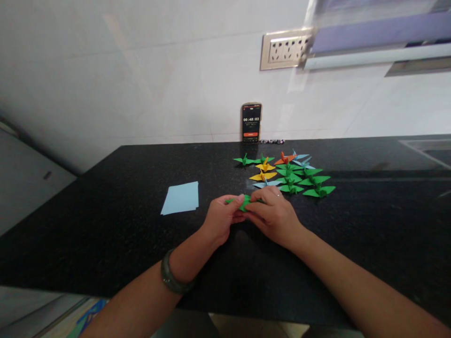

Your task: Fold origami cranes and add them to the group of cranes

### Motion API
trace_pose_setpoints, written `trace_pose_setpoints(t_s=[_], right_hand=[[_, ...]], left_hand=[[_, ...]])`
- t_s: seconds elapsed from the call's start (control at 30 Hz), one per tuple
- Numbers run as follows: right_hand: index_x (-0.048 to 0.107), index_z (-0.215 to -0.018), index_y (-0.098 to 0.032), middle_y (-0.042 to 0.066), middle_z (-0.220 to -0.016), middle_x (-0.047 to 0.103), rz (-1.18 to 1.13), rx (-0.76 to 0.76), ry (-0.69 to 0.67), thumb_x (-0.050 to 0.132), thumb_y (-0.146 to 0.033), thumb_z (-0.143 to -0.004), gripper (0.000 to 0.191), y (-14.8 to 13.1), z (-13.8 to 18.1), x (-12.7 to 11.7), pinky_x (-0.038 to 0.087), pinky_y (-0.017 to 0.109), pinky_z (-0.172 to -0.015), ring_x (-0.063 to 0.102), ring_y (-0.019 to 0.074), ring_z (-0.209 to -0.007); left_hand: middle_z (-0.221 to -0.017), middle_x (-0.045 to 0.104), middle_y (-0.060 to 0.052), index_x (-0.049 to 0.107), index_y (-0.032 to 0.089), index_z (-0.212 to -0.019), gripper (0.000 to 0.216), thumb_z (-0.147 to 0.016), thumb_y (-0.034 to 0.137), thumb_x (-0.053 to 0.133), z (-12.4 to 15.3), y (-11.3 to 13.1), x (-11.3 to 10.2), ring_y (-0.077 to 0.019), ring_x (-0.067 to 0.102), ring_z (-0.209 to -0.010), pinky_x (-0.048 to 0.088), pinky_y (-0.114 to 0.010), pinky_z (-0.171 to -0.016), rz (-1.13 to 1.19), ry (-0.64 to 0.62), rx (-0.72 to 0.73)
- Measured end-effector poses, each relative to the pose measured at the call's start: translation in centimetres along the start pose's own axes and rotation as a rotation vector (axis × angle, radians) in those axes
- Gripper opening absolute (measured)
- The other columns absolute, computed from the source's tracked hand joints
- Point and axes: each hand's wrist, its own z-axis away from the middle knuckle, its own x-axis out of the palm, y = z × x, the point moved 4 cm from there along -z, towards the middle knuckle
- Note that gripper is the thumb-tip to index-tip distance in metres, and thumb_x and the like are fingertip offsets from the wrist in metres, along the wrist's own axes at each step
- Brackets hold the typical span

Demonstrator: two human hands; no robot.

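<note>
Left hand (221, 218), right hand (273, 213) both pinching green origami crane (244, 202); hard tug probably rips thin paper.

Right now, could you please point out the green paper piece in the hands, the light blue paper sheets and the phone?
green paper piece (244, 203), head view, on the fold showing between the fingers.
light blue paper sheets (181, 197), head view, middle of the top sheet.
phone (251, 122), head view, middle of its screen.
</note>
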Motion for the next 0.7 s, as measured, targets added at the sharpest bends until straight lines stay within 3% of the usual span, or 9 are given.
trace_pose_setpoints(t_s=[0.37, 0.57, 0.7], right_hand=[[0.064, -0.078, -0.019, 0.007, -0.081, 0.059, 0.037, 0.01, -0.03, 0.046, -0.019, -0.085, 0.02, 0.0, -0.2, 0.3, 0.041, 0.033, -0.069, 0.046, 0.0193, -0.077], [0.061, -0.074, -0.017, 0.008, -0.082, 0.057, -0.01, 0.122, -0.048, 0.045, -0.017, -0.083, 0.018, -0.1, -0.2, 0.9, 0.04, 0.034, -0.071, 0.046, 0.0194, -0.078], [0.059, -0.07, -0.017, 0.006, -0.079, 0.053, -0.159, 0.248, 0.024, 0.052, -0.016, -0.08, 0.012, 0.2, -0.1, 1.1, 0.04, 0.034, -0.072, 0.048, 0.0184, -0.079]], left_hand=[[-0.058, 0.064, -0.001, 0.062, 0.013, -0.069, 0.027, -0.059, 0.035, 0.073, 0.0, 0.0, 0.1, -0.01, 0.06, -0.052, 0.046, -0.019, -0.049, -0.045, 0.017, 0.019], [-0.057, 0.063, -0.001, 0.063, 0.013, -0.066, 0.025, -0.06, 0.035, 0.072, 0.0, -0.1, 0.0, -0.008, 0.056, -0.048, 0.046, -0.02, -0.05, -0.078, 0.022, 0.07], [-0.056, 0.063, 0.0, 0.062, 0.013, -0.066, 0.024, -0.06, 0.034, 0.073, -0.1, -0.1, -0.1, -0.0074, 0.055, -0.046, 0.046, -0.02, -0.048, -0.087, 0.027, 0.07]])
